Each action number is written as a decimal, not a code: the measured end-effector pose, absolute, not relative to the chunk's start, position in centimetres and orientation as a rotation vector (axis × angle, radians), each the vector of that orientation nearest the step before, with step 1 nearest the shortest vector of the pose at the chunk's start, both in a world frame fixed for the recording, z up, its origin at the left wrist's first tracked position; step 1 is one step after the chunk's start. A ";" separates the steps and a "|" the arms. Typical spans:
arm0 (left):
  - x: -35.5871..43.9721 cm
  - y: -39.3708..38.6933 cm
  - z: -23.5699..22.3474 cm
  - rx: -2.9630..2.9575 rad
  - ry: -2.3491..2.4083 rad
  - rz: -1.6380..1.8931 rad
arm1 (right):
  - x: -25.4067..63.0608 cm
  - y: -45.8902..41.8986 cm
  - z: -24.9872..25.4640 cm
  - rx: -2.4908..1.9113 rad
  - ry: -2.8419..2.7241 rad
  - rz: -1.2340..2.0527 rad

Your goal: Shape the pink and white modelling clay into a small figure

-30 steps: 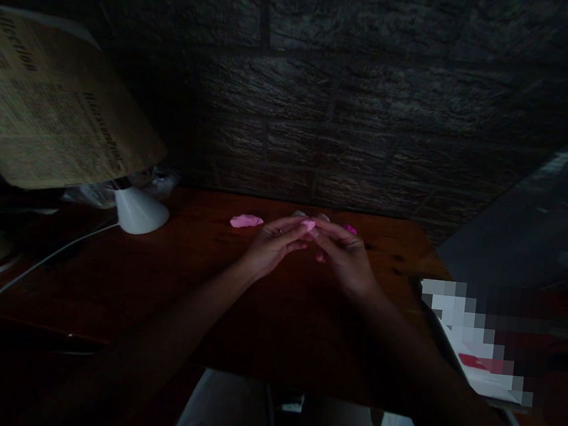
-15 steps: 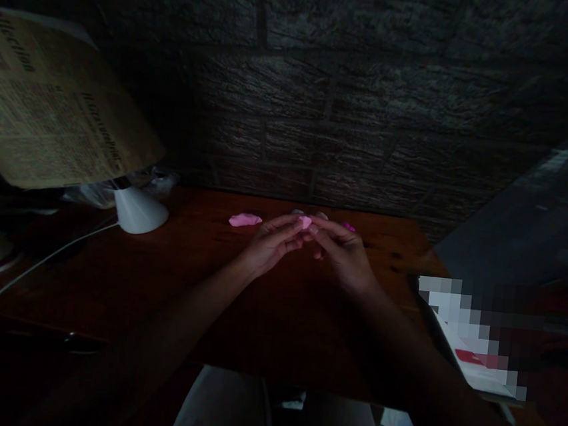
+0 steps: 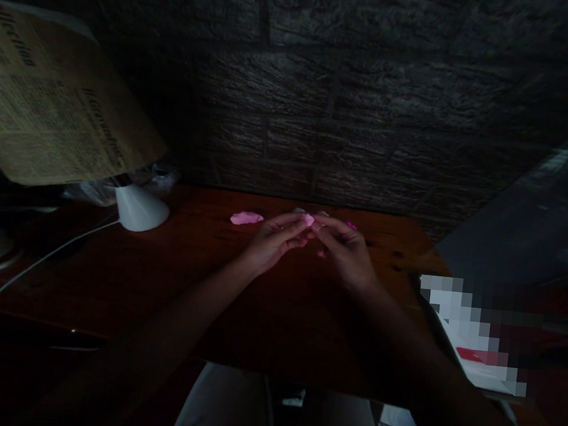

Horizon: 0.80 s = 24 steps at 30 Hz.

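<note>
My left hand and my right hand meet fingertip to fingertip over the middle of a dark wooden table. Both pinch a small pale pink lump between their fingers. A flat pink piece lies on the table to the left of my left hand. A brighter magenta bit shows just behind my right hand's knuckles. The scene is very dim.
A white cone-shaped lamp base with a white cable stands at the left, under a newsprint lampshade. A dark brick wall backs the table. Papers lie at the right edge.
The hands stay together with the pink lump pinched between them; the fingertips have shifted only slightly. The view has moved a little.
</note>
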<state>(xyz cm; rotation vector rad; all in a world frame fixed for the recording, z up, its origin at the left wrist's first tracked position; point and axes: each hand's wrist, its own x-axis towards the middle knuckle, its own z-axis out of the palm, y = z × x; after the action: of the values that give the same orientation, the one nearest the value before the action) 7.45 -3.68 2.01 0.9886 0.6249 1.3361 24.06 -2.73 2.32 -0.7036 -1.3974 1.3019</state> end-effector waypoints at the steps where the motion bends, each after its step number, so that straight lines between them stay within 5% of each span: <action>1: 7.5 -3.7 2.0 0.987 0.625 1.342 | 24.1 -2.8 2.3 -0.705 -1.395 1.302; 24: 7.2 -3.6 2.0 1.331 0.825 1.478 | 23.9 -2.8 2.7 -0.750 -1.312 1.294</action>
<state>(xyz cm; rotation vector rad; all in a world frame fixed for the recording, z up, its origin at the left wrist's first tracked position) 7.17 -3.55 1.99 1.3307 0.8246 1.4778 23.91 -2.81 2.68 -0.7503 -1.3119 1.2939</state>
